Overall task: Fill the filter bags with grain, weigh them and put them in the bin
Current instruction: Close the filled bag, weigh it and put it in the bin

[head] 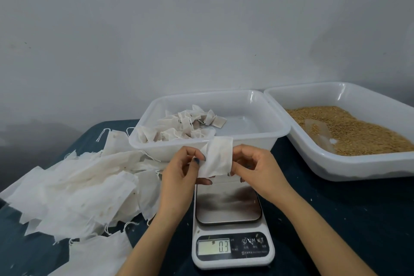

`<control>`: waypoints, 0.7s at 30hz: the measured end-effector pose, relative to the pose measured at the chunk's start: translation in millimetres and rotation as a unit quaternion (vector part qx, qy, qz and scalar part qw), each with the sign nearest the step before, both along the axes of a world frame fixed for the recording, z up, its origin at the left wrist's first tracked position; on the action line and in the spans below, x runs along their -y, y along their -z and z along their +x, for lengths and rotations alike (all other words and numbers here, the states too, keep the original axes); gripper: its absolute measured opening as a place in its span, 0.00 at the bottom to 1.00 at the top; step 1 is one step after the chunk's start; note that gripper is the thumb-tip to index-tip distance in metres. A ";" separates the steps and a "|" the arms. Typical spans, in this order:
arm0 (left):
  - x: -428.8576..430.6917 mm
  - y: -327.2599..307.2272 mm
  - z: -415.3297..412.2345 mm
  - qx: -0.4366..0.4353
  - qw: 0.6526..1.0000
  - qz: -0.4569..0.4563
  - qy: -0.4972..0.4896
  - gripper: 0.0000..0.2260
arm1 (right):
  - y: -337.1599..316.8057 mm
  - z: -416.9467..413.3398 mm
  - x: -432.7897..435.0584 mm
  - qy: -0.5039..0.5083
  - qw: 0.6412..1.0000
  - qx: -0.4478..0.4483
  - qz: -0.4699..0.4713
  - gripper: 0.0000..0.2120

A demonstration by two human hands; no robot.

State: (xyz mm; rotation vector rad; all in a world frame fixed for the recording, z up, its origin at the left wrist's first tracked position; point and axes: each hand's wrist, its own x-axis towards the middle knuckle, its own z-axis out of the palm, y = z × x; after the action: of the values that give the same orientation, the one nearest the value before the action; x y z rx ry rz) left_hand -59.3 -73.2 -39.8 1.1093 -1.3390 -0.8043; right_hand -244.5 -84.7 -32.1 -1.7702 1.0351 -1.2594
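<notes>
Two hands, left hand (pixel 179 170) and right hand (pixel 255 168), pinch one empty filter bag (pixel 217 157) above the scale (pixel 228 204); opening it seems underway, grain (pixel 349 130) scooping next.

Left hand (pixel 179 172) — nails dark; perhaps blue polish

a single wide-angle view looks from the person's head, forward and down across the desk (pixel 336 219) toward the grey wall (pixel 201 29). it sits close over the near edge, with the scale (pixel 228 208) low in the middle of the view.
</notes>
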 end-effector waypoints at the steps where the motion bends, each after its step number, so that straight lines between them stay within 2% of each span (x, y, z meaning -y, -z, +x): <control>1: 0.0 0.3 -0.3 0.000 1.000 -0.006 -0.004 0.13 | 0.4 0.0 0.1 0.006 1.000 -0.006 -0.007 0.12; 6: -0.6 -1.3 4.1 -0.020 0.999 -0.033 -0.035 0.17 | 3.3 -0.5 2.5 0.018 1.000 0.008 -0.001 0.21; 9: -2.4 -3.5 8.0 0.038 0.997 -0.056 -0.043 0.19 | 6.4 -0.6 3.7 0.019 1.000 -0.001 -0.001 0.22; 11: -4.2 -5.2 6.9 0.071 0.995 -0.071 0.004 0.13 | 6.7 -2.1 4.3 0.014 1.000 -0.003 0.004 0.21; 12: -4.6 -5.7 7.0 0.113 0.990 -0.080 0.025 0.13 | 6.1 -2.7 4.1 0.004 1.000 -0.003 0.008 0.21; 14: -5.7 -3.5 8.6 0.241 0.964 -0.108 0.022 0.28 | 4.5 -2.7 2.7 -0.021 1.000 -0.006 0.014 0.19; 16: -6.2 -2.9 7.7 0.337 0.933 -0.123 0.001 0.38 | 5.0 -2.7 1.2 -0.032 0.999 -0.020 0.013 0.19; 18: -7.4 -2.2 6.1 0.386 0.911 -0.142 -0.014 0.41 | 6.5 -2.3 0.8 -0.041 0.998 -0.038 0.018 0.19; 21: -7.7 -3.1 5.3 0.437 0.883 -0.167 -0.036 0.37 | 8.3 -1.0 0.8 -0.057 0.996 -0.062 0.025 0.20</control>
State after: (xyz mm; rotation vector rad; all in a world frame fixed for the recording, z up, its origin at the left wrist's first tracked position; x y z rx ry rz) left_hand -54.0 -65.5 -36.7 1.2768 -2.0636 0.0508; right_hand -245.4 -85.5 -40.4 -1.8606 1.0102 -1.0561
